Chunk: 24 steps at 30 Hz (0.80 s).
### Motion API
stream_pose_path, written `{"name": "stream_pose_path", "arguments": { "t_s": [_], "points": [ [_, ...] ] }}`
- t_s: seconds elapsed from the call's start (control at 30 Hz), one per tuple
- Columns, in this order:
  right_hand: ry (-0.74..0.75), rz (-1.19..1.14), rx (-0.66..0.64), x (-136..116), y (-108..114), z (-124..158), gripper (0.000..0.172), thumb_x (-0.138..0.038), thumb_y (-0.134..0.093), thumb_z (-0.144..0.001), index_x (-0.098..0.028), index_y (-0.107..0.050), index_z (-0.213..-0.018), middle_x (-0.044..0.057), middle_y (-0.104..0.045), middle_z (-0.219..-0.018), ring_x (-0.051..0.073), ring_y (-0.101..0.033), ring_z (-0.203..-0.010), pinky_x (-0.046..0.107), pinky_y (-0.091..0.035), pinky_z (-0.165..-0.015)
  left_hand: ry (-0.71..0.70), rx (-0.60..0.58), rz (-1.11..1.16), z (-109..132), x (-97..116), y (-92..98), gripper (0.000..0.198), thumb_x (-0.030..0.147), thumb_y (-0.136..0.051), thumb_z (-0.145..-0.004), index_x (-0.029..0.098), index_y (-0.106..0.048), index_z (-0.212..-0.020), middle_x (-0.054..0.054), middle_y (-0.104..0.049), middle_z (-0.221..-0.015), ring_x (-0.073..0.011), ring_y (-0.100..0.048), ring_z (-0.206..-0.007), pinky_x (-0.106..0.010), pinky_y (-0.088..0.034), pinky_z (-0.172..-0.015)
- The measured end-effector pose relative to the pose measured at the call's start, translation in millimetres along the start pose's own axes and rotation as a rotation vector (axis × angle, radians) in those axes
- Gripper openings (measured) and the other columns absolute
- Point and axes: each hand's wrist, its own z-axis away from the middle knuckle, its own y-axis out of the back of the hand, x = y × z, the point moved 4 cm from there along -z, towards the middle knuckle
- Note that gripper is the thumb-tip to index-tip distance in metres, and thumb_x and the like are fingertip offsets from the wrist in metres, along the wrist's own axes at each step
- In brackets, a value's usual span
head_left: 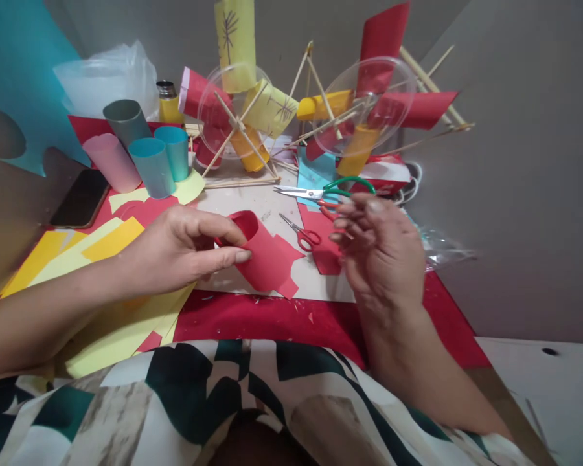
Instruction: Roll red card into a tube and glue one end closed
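Note:
My left hand [189, 249] pinches the open upper rim of a red paper tube [267, 255] between thumb and fingers. The tube lies tilted, and its far end is cut into uneven tabs. My right hand [383, 243] is raised to the right, its fingers curled in towards the thumb; whatever may be between them does not show. Close behind its fingertips are green-handled scissors [337, 189] with their blades pointing left. Small red-handled scissors [304, 234] lie between the tube and a piece of red paper [323, 243].
Two pinwheel-like models, the left wheel [233, 120] and right wheel [369, 107], stand behind on stick frames. At left are blue tubes [151, 169], a pink tube [111, 162], a phone [80, 199] and yellow paper sheets [92, 323]. Clear plastic wrap [442, 249] lies at right.

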Motion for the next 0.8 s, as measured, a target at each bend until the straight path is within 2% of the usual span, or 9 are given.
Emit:
{"name": "stream_pose_path", "arguments": {
  "t_s": [0.07,0.17,0.27,0.37,0.5,0.6,0.67,0.8],
  "points": [
    [0.267,0.106,-0.026,-12.8,-3.8,13.6,0.009,-0.034,-0.077,-0.083,-0.03,-0.075,-0.09,-0.003,-0.073,-0.09,0.011,-0.069,-0.086,0.024,-0.059,-0.076,-0.009,-0.067,-0.041,1.6,6.7,-1.6,0.011,0.021,-0.07,-0.087,0.017,-0.073,-0.077,0.005,-0.064,-0.052,-0.0054,-0.055,-0.043,-0.012,-0.041,-0.042],
    [0.571,0.365,-0.326,-22.2,-22.7,40.4,0.017,-0.033,-0.074,-0.087,-0.035,-0.075,-0.104,0.001,-0.072,-0.114,0.022,-0.065,-0.114,0.044,-0.053,-0.103,-0.099,-0.123,-0.174,4.8,12.2,-10.8,0.013,0.02,-0.065,-0.091,0.018,-0.072,-0.081,0.002,-0.07,-0.064,-0.0073,-0.062,-0.053,-0.014,-0.043,-0.049],
    [0.805,0.645,-0.609,-22.9,-37.2,60.5,0.032,-0.03,-0.075,-0.086,-0.035,-0.071,-0.117,0.004,-0.067,-0.131,0.028,-0.057,-0.13,0.054,-0.042,-0.115,-0.223,-0.141,-0.347,11.1,15.1,-23.3,0.017,0.019,-0.057,-0.095,0.019,-0.071,-0.086,-0.001,-0.07,-0.07,-0.0093,-0.061,-0.057,-0.019,-0.042,-0.051],
    [0.945,0.825,-0.721,-22.5,-41.5,66.5,0.027,-0.026,-0.073,-0.088,-0.029,-0.07,-0.114,0.008,-0.064,-0.136,0.029,-0.05,-0.137,0.054,-0.04,-0.117,-0.258,-0.163,-0.491,18.4,16.2,-32.6,0.02,0.021,-0.053,-0.098,0.018,-0.069,-0.087,-0.002,-0.069,-0.072,-0.0102,-0.059,-0.056,-0.021,-0.038,-0.049],
    [1.004,0.848,-0.749,-24.7,-40.0,66.2,0.012,-0.023,-0.07,-0.089,-0.024,-0.071,-0.101,0.01,-0.066,-0.132,0.027,-0.05,-0.136,0.048,-0.042,-0.116,-0.324,-0.15,-0.561,22.4,21.4,-35.7,0.017,0.021,-0.055,-0.098,0.017,-0.069,-0.09,-0.003,-0.07,-0.073,-0.0111,-0.061,-0.057,-0.023,-0.037,-0.049],
    [0.947,0.792,-0.765,-25.7,-36.6,62.7,0.008,-0.023,-0.067,-0.092,-0.026,-0.071,-0.098,0.006,-0.068,-0.131,0.025,-0.052,-0.136,0.048,-0.043,-0.115,-0.318,-0.123,-0.481,18.1,23.7,-31.7,0.012,0.023,-0.06,-0.097,0.016,-0.069,-0.099,-0.005,-0.076,-0.085,-0.0117,-0.068,-0.066,-0.02,-0.044,-0.054],
    [0.88,0.752,-0.771,-25.7,-33.8,58.1,0.008,-0.025,-0.066,-0.093,-0.028,-0.072,-0.097,0.004,-0.068,-0.132,0.026,-0.052,-0.137,0.05,-0.043,-0.115,-0.27,-0.097,-0.42,12.9,23.2,-26.6,0.013,0.027,-0.067,-0.094,0.017,-0.069,-0.103,-0.004,-0.077,-0.086,-0.0092,-0.065,-0.062,-0.018,-0.045,-0.055],
    [0.764,0.695,-0.77,-24.2,-30.1,48.6,0.005,-0.028,-0.068,-0.092,-0.029,-0.072,-0.091,0.002,-0.069,-0.13,0.027,-0.054,-0.135,0.054,-0.043,-0.115,-0.189,-0.096,-0.32,4.1,20.6,-19.7,0.011,0.029,-0.07,-0.091,0.02,-0.068,-0.086,0.002,-0.073,-0.073,-0.0074,-0.061,-0.055,-0.017,-0.045,-0.053]
  ]
}}
